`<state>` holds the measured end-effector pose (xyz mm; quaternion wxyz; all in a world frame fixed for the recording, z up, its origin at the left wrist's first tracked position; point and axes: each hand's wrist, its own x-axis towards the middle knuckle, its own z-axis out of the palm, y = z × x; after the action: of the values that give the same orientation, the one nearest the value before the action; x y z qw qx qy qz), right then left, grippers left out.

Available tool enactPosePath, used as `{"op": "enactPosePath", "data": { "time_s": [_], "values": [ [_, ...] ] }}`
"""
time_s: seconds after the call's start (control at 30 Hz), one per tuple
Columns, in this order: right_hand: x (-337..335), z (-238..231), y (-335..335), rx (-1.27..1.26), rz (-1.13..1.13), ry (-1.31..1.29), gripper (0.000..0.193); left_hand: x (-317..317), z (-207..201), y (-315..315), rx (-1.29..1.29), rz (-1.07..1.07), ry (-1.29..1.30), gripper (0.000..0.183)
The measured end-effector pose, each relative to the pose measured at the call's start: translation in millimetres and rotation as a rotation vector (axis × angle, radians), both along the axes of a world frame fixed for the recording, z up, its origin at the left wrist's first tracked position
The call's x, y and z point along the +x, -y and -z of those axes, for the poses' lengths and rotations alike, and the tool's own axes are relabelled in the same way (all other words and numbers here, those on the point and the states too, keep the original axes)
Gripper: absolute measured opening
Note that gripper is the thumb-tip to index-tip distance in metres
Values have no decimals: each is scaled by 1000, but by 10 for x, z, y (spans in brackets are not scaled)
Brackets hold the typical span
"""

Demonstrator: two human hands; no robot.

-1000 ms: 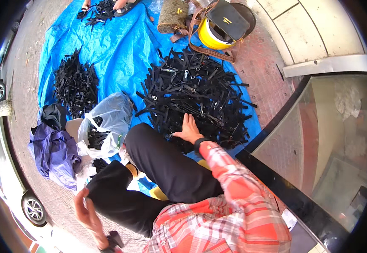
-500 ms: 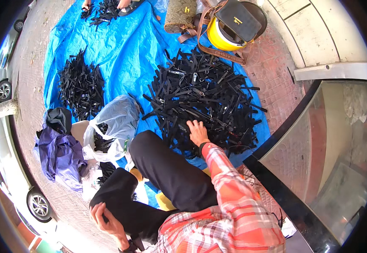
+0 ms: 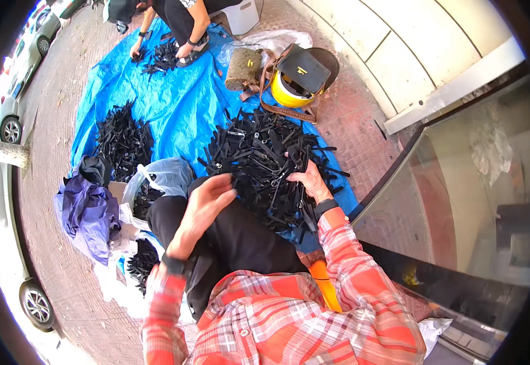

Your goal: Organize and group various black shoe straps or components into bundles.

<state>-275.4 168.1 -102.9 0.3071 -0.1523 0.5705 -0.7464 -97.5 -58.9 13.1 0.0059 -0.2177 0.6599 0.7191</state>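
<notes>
My right hand [image 3: 311, 182] half-curled, near right of the black strap pile [image 3: 249, 149] on the tarp [image 3: 182, 109]; grip can't be told. My left hand [image 3: 207, 199] open, over my leg [image 3: 246, 243].

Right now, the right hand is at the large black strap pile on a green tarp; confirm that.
No: the tarp is blue, not green, as the head view shows. The right hand is indeed at the large black strap pile.
</notes>
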Motion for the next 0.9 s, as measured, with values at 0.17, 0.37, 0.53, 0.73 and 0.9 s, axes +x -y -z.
{"op": "enactPosePath", "data": {
  "time_s": [0.17, 0.37, 0.53, 0.73, 0.9],
  "values": [
    [139, -682, 88, -64, -102, 39, 58, -562, 537, -344, -704, -82, -167, 86],
    [389, -980, 341, -157, -125, 63, 24, -466, 356, -728, 394, 116, -190, 73],
    [490, -718, 470, 19, 163, 45, 23, -338, 398, -988, 505, -31, -287, 55],
    [552, -904, 223, -49, -41, 276, 22, -126, 563, -988, 674, -30, -32, 28],
    [627, -607, -133, 24, 65, 429, 51, -24, 693, -922, 1047, -148, -5, 26]
  ]
}}
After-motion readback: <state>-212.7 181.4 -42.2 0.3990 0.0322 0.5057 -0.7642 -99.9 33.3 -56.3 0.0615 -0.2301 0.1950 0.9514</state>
